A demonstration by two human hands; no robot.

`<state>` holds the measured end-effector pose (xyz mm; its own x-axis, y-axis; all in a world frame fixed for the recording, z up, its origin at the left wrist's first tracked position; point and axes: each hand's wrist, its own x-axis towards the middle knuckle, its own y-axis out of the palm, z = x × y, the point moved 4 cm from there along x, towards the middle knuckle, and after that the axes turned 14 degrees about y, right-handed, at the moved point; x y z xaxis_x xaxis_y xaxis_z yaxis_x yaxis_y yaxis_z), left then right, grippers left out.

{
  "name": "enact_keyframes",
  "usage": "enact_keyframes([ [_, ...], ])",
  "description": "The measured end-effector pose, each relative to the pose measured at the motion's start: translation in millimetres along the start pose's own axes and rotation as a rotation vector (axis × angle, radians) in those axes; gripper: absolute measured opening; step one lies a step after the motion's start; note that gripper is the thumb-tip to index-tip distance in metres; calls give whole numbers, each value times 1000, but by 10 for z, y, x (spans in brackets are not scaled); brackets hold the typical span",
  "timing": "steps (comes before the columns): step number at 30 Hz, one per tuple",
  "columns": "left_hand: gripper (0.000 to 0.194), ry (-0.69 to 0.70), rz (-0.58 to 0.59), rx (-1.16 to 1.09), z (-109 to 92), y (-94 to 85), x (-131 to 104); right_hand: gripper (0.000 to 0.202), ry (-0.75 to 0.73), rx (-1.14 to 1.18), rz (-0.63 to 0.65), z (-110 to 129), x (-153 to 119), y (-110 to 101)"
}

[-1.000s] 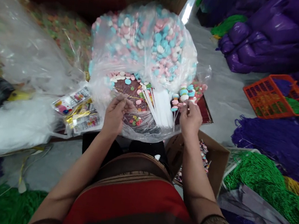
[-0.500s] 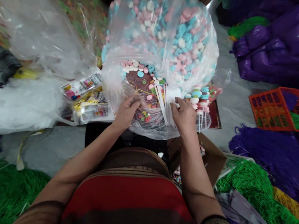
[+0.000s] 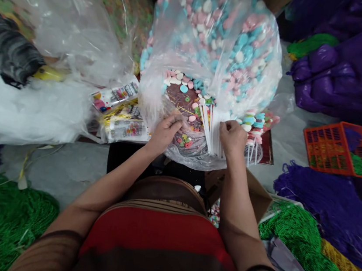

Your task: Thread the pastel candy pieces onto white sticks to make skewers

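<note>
My left hand [image 3: 167,130] is closed in a pinch over the front of the clear plastic bag [image 3: 197,160]; whatever sits between thumb and finger is too small to tell. Fingers together, my right hand [image 3: 234,137] rests at the right side of a bundle of white sticks [image 3: 206,123], and its grip is hidden. Behind both hands the bag bulges with pink, blue and white candies [image 3: 245,42]. Colourful ring-shaped candies [image 3: 184,141] lie between my hands. Beyond my right hand are candy skewers [image 3: 255,125] threaded on white sticks.
Printed packets [image 3: 126,124] lie left of the bag, beside white plastic [image 3: 29,108]. A cardboard box [image 3: 258,193] stands below the table's right edge. An orange basket [image 3: 326,147], purple strands [image 3: 327,206] and green strands [image 3: 304,234] are on the right.
The view has shifted, so the table appears further right. My right hand's fingers, apart before, have closed together beside the white sticks. My left hand keeps its pinch.
</note>
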<state>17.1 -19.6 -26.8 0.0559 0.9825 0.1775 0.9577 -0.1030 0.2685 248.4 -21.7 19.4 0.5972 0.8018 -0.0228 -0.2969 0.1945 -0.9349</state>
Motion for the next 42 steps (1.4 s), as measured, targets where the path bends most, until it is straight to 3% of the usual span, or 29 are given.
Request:
enact_keyframes([
  [4,12,16,20,32,22,-6,-19,22,-40,164,-90,-54,-30,-76],
  [6,13,5,24,105,32,-20,-23,22,-48,307,-77,-69,-87,-116],
  [8,14,22,39,244,-11,-30,4,24,-8,518,40,-67,-173,-117],
  [11,22,200,108,550,-210,10,140,33,107,870,352,-2,-358,-37],
  [14,27,338,287,938,-361,154,333,39,189,1084,554,89,-544,45],
  [18,25,304,603,1312,-294,372,491,38,199,1166,592,98,-655,95],
  [20,27,287,668,1380,-250,434,511,38,201,1178,578,53,-664,109],
  [25,30,191,650,1383,-249,410,582,40,234,1193,569,-43,-684,146],
  [28,29,114,566,1356,-264,316,698,41,242,1205,578,-31,-717,150],
  [31,31,205,468,1325,-254,278,839,40,241,1219,586,1,-743,137],
  [34,35,270,520,1293,-145,321,958,39,245,1236,582,-1,-752,122],
  [37,31,265,586,1268,-31,382,1050,38,249,1247,570,-38,-753,108],
  [42,22,211,514,1291,2,394,1129,40,254,1258,572,-48,-761,110],
])
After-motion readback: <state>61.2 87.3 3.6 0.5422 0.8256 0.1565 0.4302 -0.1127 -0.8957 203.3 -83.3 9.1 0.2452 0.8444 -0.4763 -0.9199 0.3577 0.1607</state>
